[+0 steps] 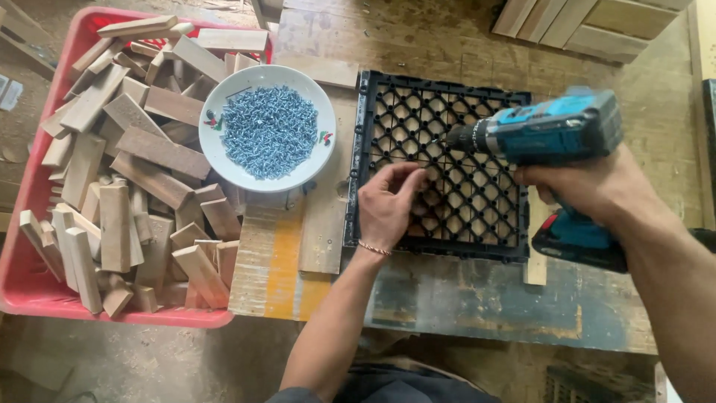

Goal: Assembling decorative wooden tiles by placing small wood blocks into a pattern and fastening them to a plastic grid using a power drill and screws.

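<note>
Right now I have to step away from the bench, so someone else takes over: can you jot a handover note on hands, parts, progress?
Left hand: rests on the black plastic grid, fingers curled at its left-middle, holding it down.
Right hand: grips the blue cordless drill, bit tip pointing left, at the grid's upper middle.
Parts: grid lies on wooden slats on the workbench; white bowl of screws to the left; red crate of wood offcuts far left.
Done: cannot tell how many screws are in.
Left: probably the remaining screw points.
</note>
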